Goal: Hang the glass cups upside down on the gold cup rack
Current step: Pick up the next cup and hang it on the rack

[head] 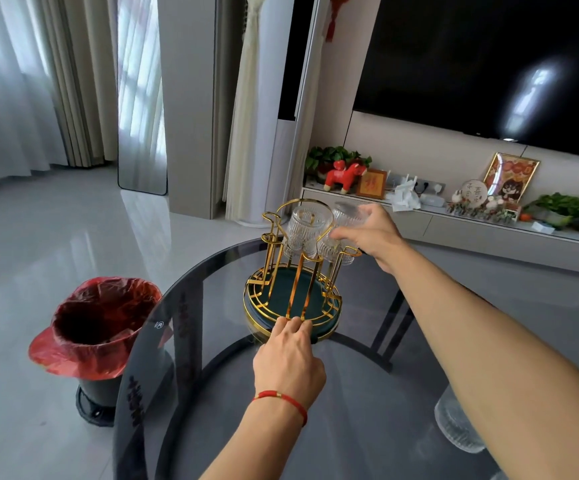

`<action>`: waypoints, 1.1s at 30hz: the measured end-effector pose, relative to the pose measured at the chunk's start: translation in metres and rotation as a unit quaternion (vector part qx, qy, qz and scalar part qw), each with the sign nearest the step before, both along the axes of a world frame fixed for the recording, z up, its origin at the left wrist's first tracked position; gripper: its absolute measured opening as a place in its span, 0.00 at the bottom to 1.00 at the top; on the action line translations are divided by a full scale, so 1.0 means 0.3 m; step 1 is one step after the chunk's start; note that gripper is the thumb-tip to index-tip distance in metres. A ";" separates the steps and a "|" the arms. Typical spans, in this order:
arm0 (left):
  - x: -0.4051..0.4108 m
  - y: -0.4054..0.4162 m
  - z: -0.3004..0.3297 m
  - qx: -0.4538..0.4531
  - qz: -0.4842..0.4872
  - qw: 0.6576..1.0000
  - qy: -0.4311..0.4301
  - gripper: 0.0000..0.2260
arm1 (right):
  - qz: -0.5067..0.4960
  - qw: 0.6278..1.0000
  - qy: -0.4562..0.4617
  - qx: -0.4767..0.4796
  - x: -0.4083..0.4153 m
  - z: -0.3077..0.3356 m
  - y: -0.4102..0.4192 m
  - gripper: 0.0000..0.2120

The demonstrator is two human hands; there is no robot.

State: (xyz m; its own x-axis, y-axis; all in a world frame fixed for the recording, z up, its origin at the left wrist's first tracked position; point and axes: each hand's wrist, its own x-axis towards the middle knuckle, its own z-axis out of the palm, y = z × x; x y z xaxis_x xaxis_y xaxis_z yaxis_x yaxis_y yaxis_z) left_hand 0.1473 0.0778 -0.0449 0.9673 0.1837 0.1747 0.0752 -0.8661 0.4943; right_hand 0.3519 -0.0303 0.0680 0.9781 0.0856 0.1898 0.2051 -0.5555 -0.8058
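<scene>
The gold cup rack (293, 271) with a dark green round base stands near the far edge of the round dark glass table (367, 358). A ribbed glass cup (307, 223) hangs upside down on its far side, with more glass partly hidden behind it. My right hand (367, 233) grips another ribbed glass cup (345, 211), bottom up, at the rack's right far prong. My left hand (290, 355) rests its fingertips on the gold rim of the rack's near base. One more glass cup (454, 424) stands at the table's right, under my right forearm.
A bin lined with a red bag (95, 327) stands on the floor left of the table. Beyond the table runs a low TV cabinet (471, 233) with ornaments and plants, and a dark screen hangs above it.
</scene>
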 end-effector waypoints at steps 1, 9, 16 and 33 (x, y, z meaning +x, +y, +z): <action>-0.002 0.000 0.001 -0.001 -0.002 1.000 0.006 0.25 | 0.005 1.000 0.003 -0.015 -0.001 -0.006 0.007 0.47; -0.007 0.001 0.014 0.007 -0.012 0.999 0.041 0.23 | 0.022 0.996 0.062 -0.065 0.002 -0.018 0.034 0.36; -0.012 -0.005 0.025 0.016 -0.013 0.998 0.058 0.22 | 0.048 0.991 0.061 -0.105 -0.004 -0.008 0.039 0.37; -0.035 -0.010 0.027 0.101 -0.028 0.991 0.085 0.17 | 0.051 0.976 0.008 -0.212 -0.247 0.006 -0.172 0.31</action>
State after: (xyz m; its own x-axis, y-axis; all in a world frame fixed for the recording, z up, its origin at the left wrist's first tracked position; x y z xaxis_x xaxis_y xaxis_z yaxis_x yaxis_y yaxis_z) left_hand 0.1368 0.0749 -0.0367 0.9937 0.1065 0.0353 0.0916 -0.9515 0.2938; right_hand 0.2779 -0.0819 0.0699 0.9630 0.2498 0.1006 0.2654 -0.8172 -0.5116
